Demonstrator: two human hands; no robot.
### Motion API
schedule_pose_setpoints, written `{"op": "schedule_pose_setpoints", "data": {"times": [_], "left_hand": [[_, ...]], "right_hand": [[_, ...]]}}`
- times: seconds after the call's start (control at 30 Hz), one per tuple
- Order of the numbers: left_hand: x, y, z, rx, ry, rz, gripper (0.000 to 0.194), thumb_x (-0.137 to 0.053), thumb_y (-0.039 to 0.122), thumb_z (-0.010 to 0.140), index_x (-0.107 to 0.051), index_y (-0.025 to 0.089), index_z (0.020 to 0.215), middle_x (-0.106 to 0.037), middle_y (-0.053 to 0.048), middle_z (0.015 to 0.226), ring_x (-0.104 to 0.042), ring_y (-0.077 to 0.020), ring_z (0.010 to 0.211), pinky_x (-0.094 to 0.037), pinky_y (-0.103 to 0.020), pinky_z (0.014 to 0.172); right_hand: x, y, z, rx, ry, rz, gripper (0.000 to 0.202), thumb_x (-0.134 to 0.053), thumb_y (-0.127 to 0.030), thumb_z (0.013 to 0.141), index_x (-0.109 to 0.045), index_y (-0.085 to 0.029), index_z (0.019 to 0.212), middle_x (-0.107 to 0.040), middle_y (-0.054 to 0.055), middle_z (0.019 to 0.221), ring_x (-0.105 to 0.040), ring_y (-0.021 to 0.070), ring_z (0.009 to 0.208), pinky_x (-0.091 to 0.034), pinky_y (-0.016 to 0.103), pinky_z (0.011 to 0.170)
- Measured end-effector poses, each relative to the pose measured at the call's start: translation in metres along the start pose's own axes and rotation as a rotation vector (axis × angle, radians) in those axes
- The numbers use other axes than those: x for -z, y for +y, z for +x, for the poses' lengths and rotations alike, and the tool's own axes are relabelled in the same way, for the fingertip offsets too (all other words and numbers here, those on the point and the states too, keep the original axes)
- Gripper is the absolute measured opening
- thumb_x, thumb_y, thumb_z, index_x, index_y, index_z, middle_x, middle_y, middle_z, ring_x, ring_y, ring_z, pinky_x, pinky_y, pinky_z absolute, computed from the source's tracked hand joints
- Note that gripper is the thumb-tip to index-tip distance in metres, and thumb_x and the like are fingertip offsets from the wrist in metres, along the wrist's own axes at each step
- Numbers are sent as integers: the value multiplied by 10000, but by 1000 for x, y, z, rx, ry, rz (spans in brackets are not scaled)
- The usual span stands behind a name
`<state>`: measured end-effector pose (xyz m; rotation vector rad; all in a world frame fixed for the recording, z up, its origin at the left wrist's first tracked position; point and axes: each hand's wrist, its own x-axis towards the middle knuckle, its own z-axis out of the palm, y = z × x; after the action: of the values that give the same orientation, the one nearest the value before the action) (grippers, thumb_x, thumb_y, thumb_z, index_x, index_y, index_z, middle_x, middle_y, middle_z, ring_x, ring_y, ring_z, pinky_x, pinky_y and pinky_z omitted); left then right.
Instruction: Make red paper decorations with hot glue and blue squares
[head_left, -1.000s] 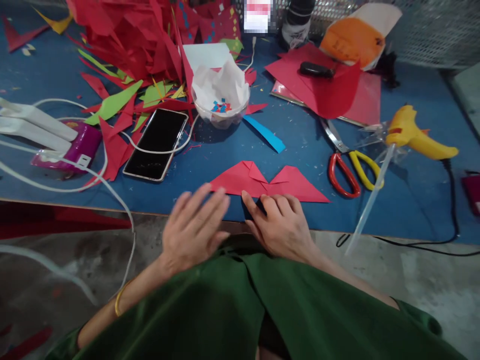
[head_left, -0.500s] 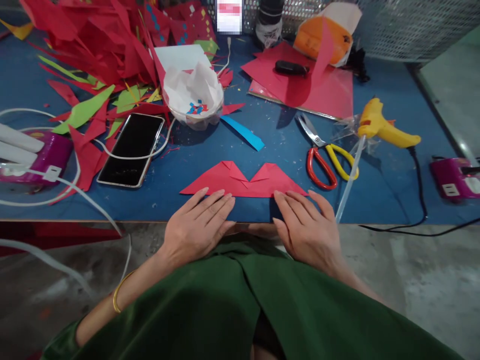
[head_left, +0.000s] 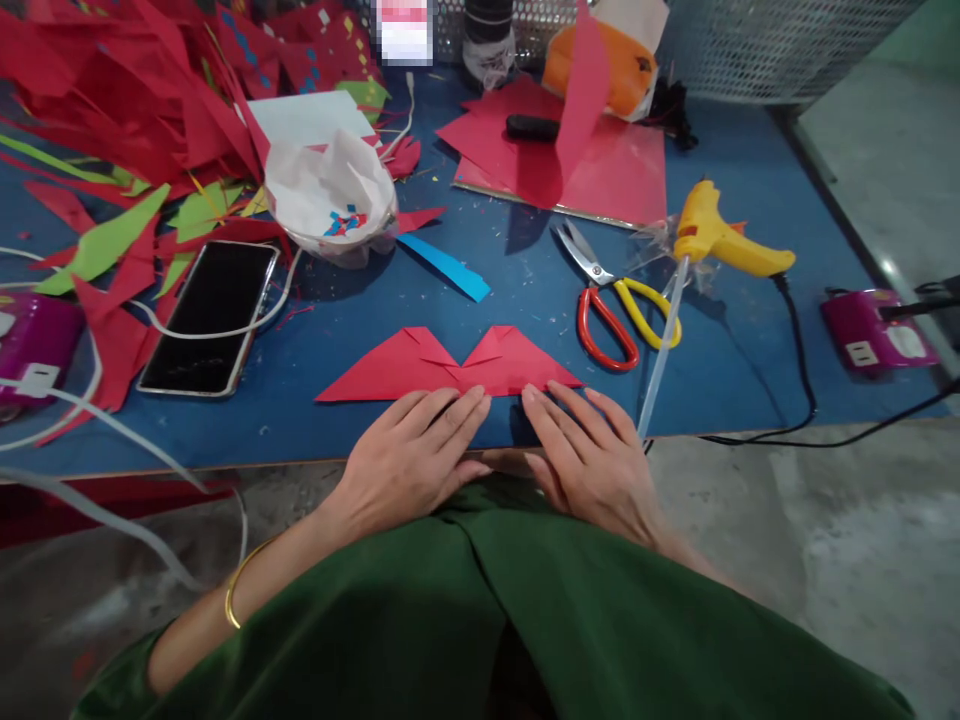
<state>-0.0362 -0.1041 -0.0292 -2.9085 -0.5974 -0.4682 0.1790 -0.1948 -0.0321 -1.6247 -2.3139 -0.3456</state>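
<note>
A folded red paper (head_left: 442, 368) with two raised corners and a notch between them lies flat on the blue table (head_left: 360, 310). My left hand (head_left: 420, 440) lies flat with outstretched fingers, their tips at the paper's lower edge near its middle. Nearer the paper's right end, my right hand (head_left: 589, 445) rests palm down, its fingertips on the same edge. Neither hand grips anything. Scissors (head_left: 596, 270) with one red and one yellow handle lie beyond the right hand, beside a yellow glue gun (head_left: 716, 235) holding a clear stick.
A black phone (head_left: 214, 315) and white cables lie left, near a purple power box (head_left: 37, 345). Behind are a paper-lined bowl (head_left: 330, 200), a blue strip (head_left: 444, 266), heaped red scraps (head_left: 150, 90) and red sheets (head_left: 622, 175). Another purple box (head_left: 877, 330) sits right.
The camera view has shifted, so most table objects appear further left. My left hand has slid right along the paper's lower edge, closer to my right hand. Both hands stay flat.
</note>
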Motion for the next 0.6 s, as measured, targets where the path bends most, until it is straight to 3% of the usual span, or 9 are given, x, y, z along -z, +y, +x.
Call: {"op": "schedule_pose_setpoints", "data": {"times": [0.1,0.27,0.43,0.6], "left_hand": [[0,-1,1,-12,-9,3,476,-553,428,964,-639,88,1286,-676,-124,1302,-650,-260,1067,-522,-389,928],[-1,-3,4,-38,11,0,499,-590,447,938,-649,73,1263,-705,-148,1236,-663,-277,969,-539,-403,848],[-2,-6,3,-21,19,-52,466,-569,440,953,-646,98,1261,-706,-130,1242,-675,-269,982,-560,-400,850],[-5,-14,-8,52,136,-227,284,-540,167,959,-656,116,1213,-734,-101,1187,-678,-224,1078,-563,-353,942]], "right_hand": [[-2,2,-2,25,63,34,392,-493,-218,968,-590,-58,1312,-709,121,1253,-637,217,1189,-395,365,1068],[-9,1,4,66,23,43,407,-493,-248,976,-592,-24,1302,-670,155,1308,-619,233,1227,-423,376,1058],[-7,6,2,-15,9,-35,432,-489,-264,983,-574,2,1312,-677,175,1288,-631,254,1208,-427,399,1043],[4,13,2,-50,-9,-155,375,-558,-174,936,-602,-31,1280,-733,136,1193,-661,281,1130,-411,444,1040]]}}
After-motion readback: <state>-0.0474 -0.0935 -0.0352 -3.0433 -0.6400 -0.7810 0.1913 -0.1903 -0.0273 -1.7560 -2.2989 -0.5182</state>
